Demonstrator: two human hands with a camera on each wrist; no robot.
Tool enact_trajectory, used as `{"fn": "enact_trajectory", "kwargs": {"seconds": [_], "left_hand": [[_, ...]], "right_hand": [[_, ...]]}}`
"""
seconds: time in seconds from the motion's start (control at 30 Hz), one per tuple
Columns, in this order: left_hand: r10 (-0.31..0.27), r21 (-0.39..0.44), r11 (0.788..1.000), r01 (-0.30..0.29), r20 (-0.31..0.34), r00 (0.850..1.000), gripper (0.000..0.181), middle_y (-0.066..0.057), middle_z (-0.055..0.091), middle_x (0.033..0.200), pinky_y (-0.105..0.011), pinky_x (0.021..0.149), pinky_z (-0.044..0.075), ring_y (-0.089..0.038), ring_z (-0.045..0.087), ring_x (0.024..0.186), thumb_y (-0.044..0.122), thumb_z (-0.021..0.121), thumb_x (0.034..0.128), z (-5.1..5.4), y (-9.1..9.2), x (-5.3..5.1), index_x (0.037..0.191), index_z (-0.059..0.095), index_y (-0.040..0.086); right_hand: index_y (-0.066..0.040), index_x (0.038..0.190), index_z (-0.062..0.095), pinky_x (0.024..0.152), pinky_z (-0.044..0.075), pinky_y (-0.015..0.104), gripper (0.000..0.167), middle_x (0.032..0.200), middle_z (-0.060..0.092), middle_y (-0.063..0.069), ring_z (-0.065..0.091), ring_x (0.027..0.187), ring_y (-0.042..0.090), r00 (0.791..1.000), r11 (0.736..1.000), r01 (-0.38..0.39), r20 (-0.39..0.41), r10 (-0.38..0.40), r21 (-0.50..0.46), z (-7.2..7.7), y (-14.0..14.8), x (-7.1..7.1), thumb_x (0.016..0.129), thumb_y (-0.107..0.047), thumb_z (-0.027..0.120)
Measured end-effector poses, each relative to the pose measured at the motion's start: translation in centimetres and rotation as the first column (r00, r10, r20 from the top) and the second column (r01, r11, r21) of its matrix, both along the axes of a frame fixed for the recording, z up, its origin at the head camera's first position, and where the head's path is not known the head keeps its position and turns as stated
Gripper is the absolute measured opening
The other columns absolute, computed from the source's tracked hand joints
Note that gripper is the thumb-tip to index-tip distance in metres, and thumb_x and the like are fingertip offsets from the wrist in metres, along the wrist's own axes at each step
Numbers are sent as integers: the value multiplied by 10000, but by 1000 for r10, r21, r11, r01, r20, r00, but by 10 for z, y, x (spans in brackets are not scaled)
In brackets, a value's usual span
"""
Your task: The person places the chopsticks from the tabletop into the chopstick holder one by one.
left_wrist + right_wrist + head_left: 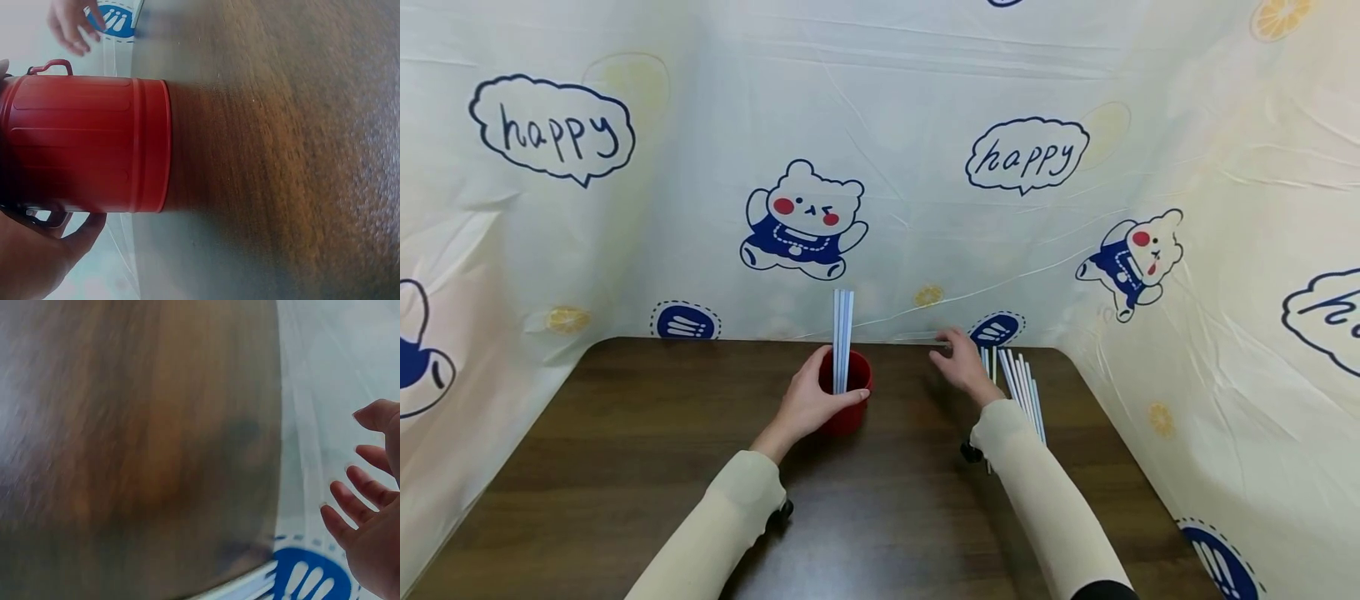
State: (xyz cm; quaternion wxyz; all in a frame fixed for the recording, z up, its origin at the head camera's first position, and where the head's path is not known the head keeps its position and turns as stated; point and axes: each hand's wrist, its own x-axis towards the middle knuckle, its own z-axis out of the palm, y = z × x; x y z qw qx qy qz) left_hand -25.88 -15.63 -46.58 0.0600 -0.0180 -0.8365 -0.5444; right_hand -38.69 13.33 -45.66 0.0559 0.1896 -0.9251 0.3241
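A red bucket (pixel 846 423) with small side handles, shaped like a tiny trash can, stands upright on the table. Several long, thin white-and-blue straws (pixel 843 337) stand together in it and rise well above the rim. My left hand (pixel 808 404) grips the bucket around its upper part, thumb on the near side. Off to the right, my right hand (pixel 964 368) hovers over the table's far part with fingers spread and nothing in them. More straws (pixel 1024 385) lie beside it, partly hidden by the right forearm. In the left wrist view, the bucket's ribbed side (pixel 75 144) fills the left.
The brown wooden table (pixel 625 467) ends at a far edge against a pale curtain (pixel 910 100) printed with bears, lemon slices and "happy" bubbles. More curtain (pixel 1247 400) hangs along the right side.
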Motion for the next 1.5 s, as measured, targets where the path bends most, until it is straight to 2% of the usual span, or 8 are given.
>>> {"fn": "enact_trajectory", "kwargs": {"seconds": [0.13, 0.33, 0.53, 0.73, 0.93, 1.1, 1.27, 1.5], "left_hand": [[-7, -4, 1000, 7, -2, 1000, 932, -47, 495, 1480, -612, 958, 533, -350, 488, 1347, 535, 871, 747, -2, 0, 0, 1502, 386, 280], [-5, 1, 1000, 5, -6, 1000, 928, -40, 500, 1474, -619, 964, 527, -351, 491, 1345, 539, 871, 745, 0, 0, 0, 1498, 392, 285], [-6, 1, 1000, 6, -8, 1000, 915, -30, 506, 1465, -619, 965, 527, -343, 495, 1339, 541, 868, 749, 0, 0, 0, 1491, 398, 284], [1, 2, 1000, -1, -4, 1000, 920, -21, 504, 1460, -616, 961, 530, -332, 494, 1338, 528, 876, 745, 2, -1, -1, 1492, 394, 290], [2, -2, 1000, -2, -3, 1000, 927, -24, 505, 1459, -619, 965, 527, -344, 491, 1344, 531, 876, 744, 1, 0, 0, 1495, 392, 283], [-5, 1, 1000, 5, -3, 1000, 936, -35, 499, 1470, -624, 971, 521, -356, 486, 1351, 541, 872, 744, -1, 0, 1, 1502, 385, 283], [-7, 4, 1000, 7, 2, 1000, 939, -44, 493, 1481, -624, 977, 518, -360, 482, 1354, 545, 867, 749, -1, 0, 0, 1508, 379, 283], [-5, 5, 1000, 5, 6, 1000, 936, -47, 493, 1474, -628, 977, 515, -365, 477, 1357, 535, 873, 745, 1, 0, 0, 1502, 382, 288]], "right_hand": [[65, 1306, 595, 1016, 492, 530, 387, 1360, 529, 266, 577, 1192, 414, 999, 1000, 27, 43, -28, 15, -6, 14, 0, 978, -132, 650], [90, 1272, 609, 998, 499, 554, 344, 1326, 563, 284, 584, 1185, 440, 996, 998, 28, 84, -32, 50, -16, 35, -4, 985, -100, 629], [67, 1256, 630, 986, 496, 556, 318, 1299, 572, 274, 570, 1193, 426, 988, 996, 69, 137, -76, 57, -20, 48, -4, 994, -114, 620], [45, 1205, 656, 947, 517, 539, 268, 1249, 628, 248, 595, 1155, 398, 985, 992, 105, 133, -114, 72, -21, 52, -5, 983, -98, 610], [46, 1203, 668, 945, 520, 535, 269, 1249, 618, 252, 597, 1150, 396, 985, 991, 101, 133, -112, 89, -23, 51, -3, 983, -98, 612], [46, 1290, 616, 982, 511, 547, 335, 1330, 570, 270, 564, 1226, 420, 979, 993, 100, 169, -111, 70, -26, 49, -2, 991, -104, 605], [44, 1443, 476, 1033, 473, 574, 514, 1424, 491, 294, 518, 1275, 450, 977, 992, 112, 175, -122, 66, -28, 49, -3, 976, -105, 632], [85, 1463, 418, 1047, 465, 559, 631, 1387, 516, 320, 530, 1257, 452, 972, 986, 129, 184, -146, 104, -33, 49, -4, 924, -97, 692]]}}
